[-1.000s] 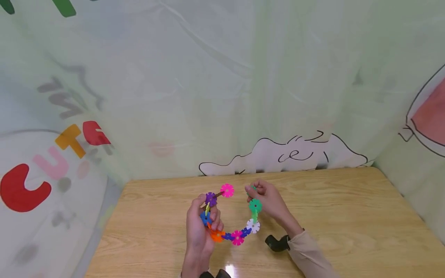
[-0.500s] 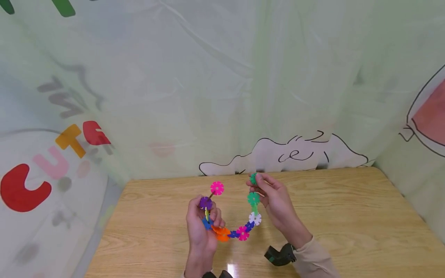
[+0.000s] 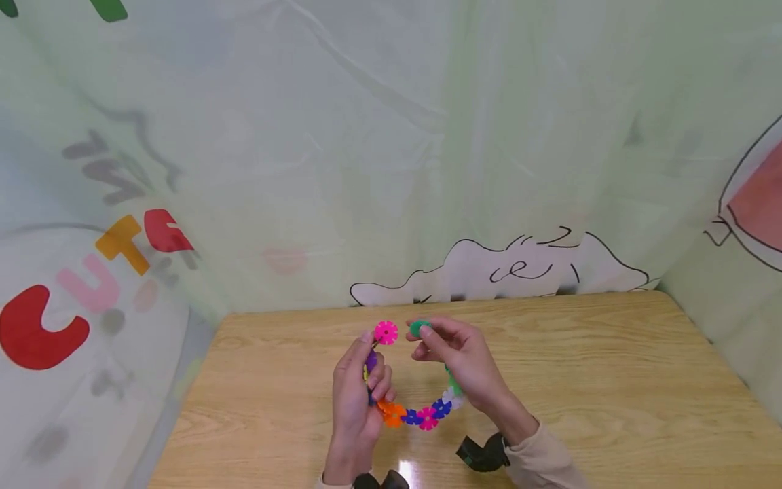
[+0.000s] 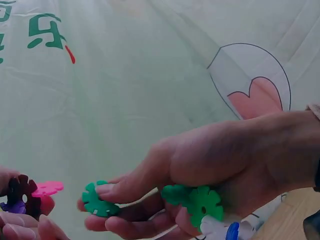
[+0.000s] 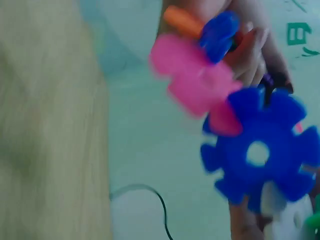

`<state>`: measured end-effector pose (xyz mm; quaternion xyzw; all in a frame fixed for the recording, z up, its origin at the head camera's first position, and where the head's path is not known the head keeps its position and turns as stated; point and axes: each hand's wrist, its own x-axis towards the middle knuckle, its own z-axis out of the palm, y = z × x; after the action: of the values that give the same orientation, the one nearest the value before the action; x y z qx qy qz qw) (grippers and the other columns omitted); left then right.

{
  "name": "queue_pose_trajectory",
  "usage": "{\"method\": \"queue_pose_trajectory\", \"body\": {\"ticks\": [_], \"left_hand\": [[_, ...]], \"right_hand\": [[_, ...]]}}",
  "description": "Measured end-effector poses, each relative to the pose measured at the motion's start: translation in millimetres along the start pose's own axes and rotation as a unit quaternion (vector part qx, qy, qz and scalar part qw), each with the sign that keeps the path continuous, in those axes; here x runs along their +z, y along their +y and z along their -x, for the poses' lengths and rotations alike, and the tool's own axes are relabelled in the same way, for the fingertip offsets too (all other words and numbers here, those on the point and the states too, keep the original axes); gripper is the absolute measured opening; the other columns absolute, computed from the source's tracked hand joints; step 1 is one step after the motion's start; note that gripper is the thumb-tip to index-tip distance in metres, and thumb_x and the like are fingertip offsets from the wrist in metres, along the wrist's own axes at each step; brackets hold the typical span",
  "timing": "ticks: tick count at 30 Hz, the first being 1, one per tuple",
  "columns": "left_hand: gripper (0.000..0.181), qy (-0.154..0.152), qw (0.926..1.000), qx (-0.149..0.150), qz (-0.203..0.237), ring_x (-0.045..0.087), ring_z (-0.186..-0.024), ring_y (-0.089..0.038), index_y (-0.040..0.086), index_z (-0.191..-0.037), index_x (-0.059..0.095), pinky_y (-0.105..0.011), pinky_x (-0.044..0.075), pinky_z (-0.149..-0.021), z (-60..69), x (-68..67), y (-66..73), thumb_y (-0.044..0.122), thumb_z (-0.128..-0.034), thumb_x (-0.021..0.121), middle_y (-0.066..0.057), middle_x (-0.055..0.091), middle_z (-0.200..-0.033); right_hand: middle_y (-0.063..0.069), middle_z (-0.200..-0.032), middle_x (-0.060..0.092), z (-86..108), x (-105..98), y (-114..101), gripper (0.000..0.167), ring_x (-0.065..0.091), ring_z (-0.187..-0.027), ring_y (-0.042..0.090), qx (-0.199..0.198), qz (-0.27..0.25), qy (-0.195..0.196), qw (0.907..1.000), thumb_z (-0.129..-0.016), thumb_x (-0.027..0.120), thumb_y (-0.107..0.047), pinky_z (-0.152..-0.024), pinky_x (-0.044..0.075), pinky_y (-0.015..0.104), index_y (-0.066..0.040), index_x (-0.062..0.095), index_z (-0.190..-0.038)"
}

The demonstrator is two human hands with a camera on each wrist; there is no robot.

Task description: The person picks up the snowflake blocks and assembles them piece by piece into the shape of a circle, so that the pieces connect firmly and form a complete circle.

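Both hands hold a chain of notched plastic snowflake discs [image 3: 427, 418], bent into an open ring in the head view. My left hand [image 3: 357, 394] curls around its left side, near a purple disc [image 3: 371, 360]. A pink disc [image 3: 386, 333] forms that end and sticks out above the fingers. Thumb and fingers of my right hand [image 3: 470, 360] pinch the green disc [image 4: 97, 202] at the other end. A small gap separates the green and pink end discs. A blue disc [image 5: 260, 135] hangs close to the right wrist camera. Part of the chain's right side is hidden behind my right hand.
Below the hands lies a wooden table [image 3: 263, 407]. A printed pale curtain [image 3: 366, 170] hangs behind its far edge. Black wrist mounts [image 3: 484, 454] sit at both forearms.
My right hand first rose, then came left and down with the green disc, narrowing the gap to the pink disc. The left hand turned slightly, hiding more of the purple and blue discs.
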<state>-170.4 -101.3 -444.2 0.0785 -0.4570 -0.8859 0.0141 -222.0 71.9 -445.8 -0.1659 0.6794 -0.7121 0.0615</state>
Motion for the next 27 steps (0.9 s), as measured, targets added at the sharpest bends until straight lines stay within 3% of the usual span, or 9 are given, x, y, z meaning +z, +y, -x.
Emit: {"method": "queue_pose_trajectory", "body": {"ticks": [3,6,11,18,22,27], "left_hand": [[0.032,0.002,1.0000,-0.003,-0.006,0.035,-0.043,-0.005,0.019,-0.081,0.056,-0.018,0.035,-0.043,-0.7,2.2,-1.1,0.035,-0.1069,0.063,0.010,0.032,-0.057],[0.031,0.005,0.9999,-0.005,-0.011,0.035,-0.044,-0.005,0.018,-0.078,0.058,-0.018,0.035,-0.044,-0.2,4.3,-2.3,0.032,-0.1059,0.065,0.009,0.032,-0.057],[0.028,0.016,0.9997,-0.015,-0.012,0.036,-0.044,-0.005,0.018,-0.082,0.061,-0.019,0.036,-0.044,0.7,6.7,-3.9,0.031,-0.1057,0.065,0.009,0.032,-0.057],[0.026,0.023,0.9993,-0.021,-0.023,0.036,-0.045,-0.006,0.019,-0.082,0.066,-0.019,0.038,-0.046,2.7,7.8,-3.9,0.031,-0.1049,0.066,0.009,0.035,-0.057],[0.021,0.023,0.9987,-0.021,-0.040,0.036,-0.046,-0.007,0.019,-0.087,0.072,-0.019,0.037,-0.047,4.2,8.0,-3.4,0.030,-0.1041,0.067,0.008,0.037,-0.058],[0.020,0.022,0.9985,-0.023,-0.046,0.036,-0.045,-0.005,0.017,-0.087,0.072,-0.017,0.034,-0.045,5.2,8.9,-4.5,0.030,-0.1024,0.071,0.008,0.037,-0.058]], "right_hand": [[0.006,-0.104,0.080,4.0,0,-4,0.023,0.076,-0.084,0.014,-0.066,0.110,0.006,0.9917,-0.106,0.065,-0.010,-0.087,0.065,0.031,-0.001,0.073,-0.125],[0.004,-0.097,0.081,7.8,1,-8,0.017,0.077,-0.081,0.012,-0.100,0.170,0.025,0.9800,-0.102,0.070,-0.006,-0.088,0.065,0.034,-0.003,0.072,-0.118],[0.002,-0.090,0.081,9.6,1,-12,0.007,0.077,-0.078,0.010,-0.110,0.169,0.033,0.9788,-0.097,0.074,-0.002,-0.084,0.066,0.031,-0.004,0.069,-0.103],[0.004,-0.090,0.080,8.3,-3,-13,0.008,0.076,-0.078,0.011,-0.127,0.173,0.028,0.9764,-0.095,0.075,0.002,-0.082,0.065,0.027,-0.005,0.073,-0.098],[0.003,-0.092,0.081,10.3,-4,-17,0.017,0.077,-0.079,0.011,-0.152,0.203,0.039,0.9664,-0.092,0.077,0.007,-0.079,0.066,0.027,-0.010,0.075,-0.093],[0.003,-0.090,0.082,11.8,-4,-18,0.019,0.077,-0.079,0.010,-0.207,0.250,0.052,0.9444,-0.086,0.081,0.008,-0.071,0.064,0.022,-0.010,0.077,-0.090]]}}
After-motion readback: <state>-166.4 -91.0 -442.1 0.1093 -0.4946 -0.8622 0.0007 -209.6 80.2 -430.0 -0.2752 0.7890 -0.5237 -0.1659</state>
